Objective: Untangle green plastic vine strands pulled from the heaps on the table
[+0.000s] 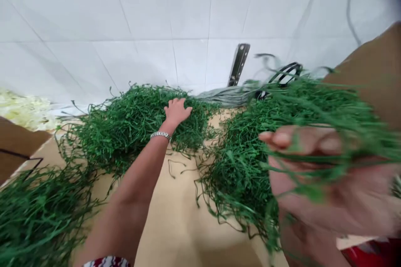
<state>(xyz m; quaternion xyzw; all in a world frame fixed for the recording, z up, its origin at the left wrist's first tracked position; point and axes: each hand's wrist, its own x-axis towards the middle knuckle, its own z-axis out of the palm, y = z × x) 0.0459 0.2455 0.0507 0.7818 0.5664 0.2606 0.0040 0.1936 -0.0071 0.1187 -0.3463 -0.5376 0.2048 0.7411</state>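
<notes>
a white tiled wall (140, 16) stands behind a tan tabletop (175, 225), and everything in reach lies between the wall and the person. the broad left heap of artificial green stems (115, 125) has its long axis roughly along the wall, stretching leftward from the left hand (177, 112). the right heap of green stems (244, 167) sits across a strip of tabletop from it, just beyond and partly behind the right hand (332, 200), which is clearly the nearer hand to it. a third heap (40, 217) fills the lower left corner, well apart from both hands.

the right hand is raised close to the camera and blurred, its grip curled around a few held stems (338, 171); these run mostly sideways across the fingers, though blur hides how firmly they are pinched. the left hand reaches away from the body, palm down and fingers spread apart, appearing to rest on the right end of the left heap with nothing clamped. so the held stems lie to the right of the left hand and nearer the person, with the strip of tabletop between. smallest are the stray strands (171, 169) on that strip.
</notes>
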